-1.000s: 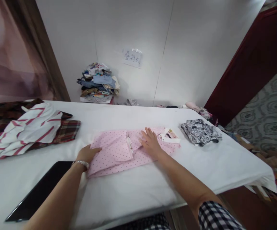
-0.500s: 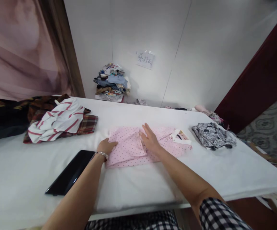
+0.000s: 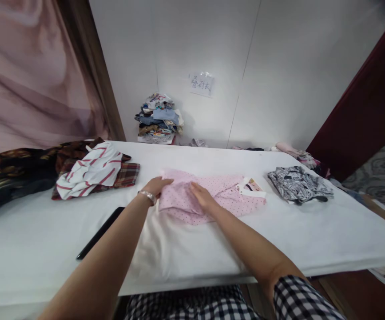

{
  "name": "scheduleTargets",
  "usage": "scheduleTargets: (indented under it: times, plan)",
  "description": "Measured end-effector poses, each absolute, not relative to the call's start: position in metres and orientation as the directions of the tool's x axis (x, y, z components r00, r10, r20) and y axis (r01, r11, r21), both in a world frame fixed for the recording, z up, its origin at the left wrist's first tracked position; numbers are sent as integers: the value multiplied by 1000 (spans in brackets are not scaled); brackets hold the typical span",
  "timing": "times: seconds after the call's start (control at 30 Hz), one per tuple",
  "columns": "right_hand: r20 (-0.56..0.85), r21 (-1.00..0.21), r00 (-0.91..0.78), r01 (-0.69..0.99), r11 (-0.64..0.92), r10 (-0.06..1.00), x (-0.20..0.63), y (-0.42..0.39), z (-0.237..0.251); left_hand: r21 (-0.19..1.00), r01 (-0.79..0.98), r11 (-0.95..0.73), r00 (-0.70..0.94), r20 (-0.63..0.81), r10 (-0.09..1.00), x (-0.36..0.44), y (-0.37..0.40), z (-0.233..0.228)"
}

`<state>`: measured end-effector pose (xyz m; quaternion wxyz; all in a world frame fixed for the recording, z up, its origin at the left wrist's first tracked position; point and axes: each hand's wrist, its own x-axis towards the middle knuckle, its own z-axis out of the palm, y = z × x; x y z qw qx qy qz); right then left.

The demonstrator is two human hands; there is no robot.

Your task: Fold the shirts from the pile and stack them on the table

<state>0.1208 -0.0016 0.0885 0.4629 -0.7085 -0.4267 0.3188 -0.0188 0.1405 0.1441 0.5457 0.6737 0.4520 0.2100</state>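
Observation:
A pink polka-dot shirt with a white collar lies on the white-covered table, its collar end to the right. At its left end, my left hand, with a bracelet at the wrist, is closed on the cloth's edge. The fabric there is raised and creased. My right hand rests on the shirt's middle with its fingers stretched toward the left; its thumb is hard to make out. A black tablet-like slab lies partly behind my left forearm.
At left sit a red-striped white garment on plaid cloth and dark clothes. A folded black-and-white patterned garment lies at right. Beyond the table stands a clothes pile, below a paper sign on the wall.
My left hand has moved up and right, drawing the shirt's left end inward and creasing it. My right hand has shifted slightly left and down. The view has shifted a little.

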Motion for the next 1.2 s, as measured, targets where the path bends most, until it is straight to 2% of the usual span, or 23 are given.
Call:
scheduleTargets:
  times: [0.1, 0.17, 0.2, 0.27, 0.37, 0.47, 0.6, 0.8, 0.9, 1.1, 1.2]
  plan:
    - [-1, -999, 480, 45, -26, 877, 147, -28, 96, 983, 170, 75, 698, -174, 695, 35, 112, 173]
    - [-16, -1000, 547, -31, 1, 837, 168, -51, 95, 995, 35, 90, 804, -82, 589, 69, 89, 178]
    - [-38, -999, 583, -45, -14, 811, 180, -62, 92, 997, -25, 73, 820, -21, 572, 82, 78, 175]
    - [-96, -995, 644, -81, -57, 759, 199, -84, 86, 995, -70, -71, 782, 99, 616, 94, 61, 155]
    - [-185, -982, 674, -162, -101, 715, 218, -103, 74, 917, 98, -388, 654, 235, 719, 83, 52, 104]
    - [-241, -970, 665, -197, -145, 707, 224, -106, 68, 855, 245, -457, 650, 205, 732, 57, 54, 59]
    - [-327, -945, 682, -246, -216, 654, 230, -104, 71, 824, 285, -490, 705, 166, 689, 41, 56, 40]
    - [-401, -913, 689, -248, -325, 603, 241, -103, 74, 827, 268, -494, 716, 173, 677, 46, 59, 39]
    - [-345, -935, 685, -193, -297, 642, 237, -100, 74, 843, 255, -473, 704, 174, 689, 47, 62, 37]
    - [-133, -985, 668, -6, -174, 732, 219, -94, 84, 898, 212, -386, 656, 161, 737, 49, 66, 31]
    - [-159, -968, 689, 34, -250, 707, 222, -94, 83, 913, 192, -360, 641, 161, 751, 50, 66, 30]
